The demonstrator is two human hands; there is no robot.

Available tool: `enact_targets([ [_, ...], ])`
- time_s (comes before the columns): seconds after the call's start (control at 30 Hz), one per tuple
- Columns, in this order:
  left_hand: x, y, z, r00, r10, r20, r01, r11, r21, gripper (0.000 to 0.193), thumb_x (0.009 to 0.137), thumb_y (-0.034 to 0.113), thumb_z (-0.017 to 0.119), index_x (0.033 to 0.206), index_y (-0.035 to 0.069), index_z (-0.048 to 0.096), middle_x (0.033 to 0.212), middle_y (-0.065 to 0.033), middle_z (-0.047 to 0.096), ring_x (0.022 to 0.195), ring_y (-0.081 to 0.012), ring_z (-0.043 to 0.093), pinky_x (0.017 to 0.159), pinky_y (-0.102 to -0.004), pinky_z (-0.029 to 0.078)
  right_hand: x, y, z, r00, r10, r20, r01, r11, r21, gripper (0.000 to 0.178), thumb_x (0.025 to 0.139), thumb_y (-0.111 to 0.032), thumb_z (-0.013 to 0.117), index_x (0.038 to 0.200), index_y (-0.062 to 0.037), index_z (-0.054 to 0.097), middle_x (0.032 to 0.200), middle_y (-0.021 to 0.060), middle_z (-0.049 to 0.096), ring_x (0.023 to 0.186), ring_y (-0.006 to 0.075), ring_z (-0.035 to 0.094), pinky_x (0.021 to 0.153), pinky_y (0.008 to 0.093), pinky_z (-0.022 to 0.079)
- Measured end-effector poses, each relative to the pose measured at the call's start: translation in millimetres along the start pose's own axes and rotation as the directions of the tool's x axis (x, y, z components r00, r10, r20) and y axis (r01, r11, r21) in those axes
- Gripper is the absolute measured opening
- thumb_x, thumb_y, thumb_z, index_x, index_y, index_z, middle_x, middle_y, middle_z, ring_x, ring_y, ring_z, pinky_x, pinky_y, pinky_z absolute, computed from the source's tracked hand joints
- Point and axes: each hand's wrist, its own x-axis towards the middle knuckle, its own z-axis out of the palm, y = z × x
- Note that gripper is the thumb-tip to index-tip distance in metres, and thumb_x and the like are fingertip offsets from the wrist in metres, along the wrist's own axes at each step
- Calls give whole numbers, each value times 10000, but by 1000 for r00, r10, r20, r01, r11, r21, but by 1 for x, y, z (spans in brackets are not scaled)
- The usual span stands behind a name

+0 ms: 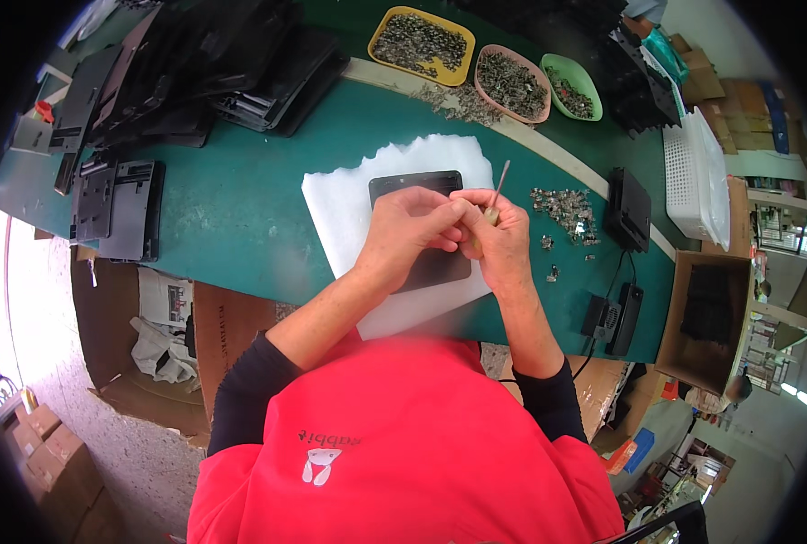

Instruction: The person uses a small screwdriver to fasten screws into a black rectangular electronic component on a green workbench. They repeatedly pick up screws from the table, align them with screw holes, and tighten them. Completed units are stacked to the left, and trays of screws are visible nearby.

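Note:
My right hand is closed round a screwdriver; its thin shaft points up and away from me, and its yellowish handle shows between the fingers. My left hand meets the right one, thumb and fingers pinched together at the right fingertips. What lies in that pinch is too small or hidden to make out. Beneath both hands a flat black panel rests on a white foam sheet, partly covered by them. Small metal parts lie loose to the right of my right hand.
Yellow, pink and green trays of small metal parts stand at the back. Stacked black panels fill the far left of the green table. A black device, corded black adapters and a white basket are right.

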Motion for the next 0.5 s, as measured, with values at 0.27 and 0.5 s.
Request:
enact_targets([
  [0.27, 2, 2, -5, 996, -46, 79, 58, 987, -153, 232, 935, 155, 634, 1029, -54, 602, 910, -121, 668, 781, -164, 674, 683, -258, 571, -6, -5, 10, 944, -316, -93, 284, 924, -258, 129, 901, -97, 662, 976, 6, 685, 653, -6, 607, 478, 24, 475, 412, 183, 336],
  [0.5, -6, -6, -1, 993, -39, 108, 60, 978, -200, 173, 950, 182, 632, 970, 19, 579, 945, -49, 647, 820, -132, 662, 697, -270, 562, -5, -1, -2, 997, 62, -51, -58, 996, 70, 150, 887, -137, 686, 896, 10, 660, 637, -4, 598, 464, 35, 478, 406, 186, 322],
])
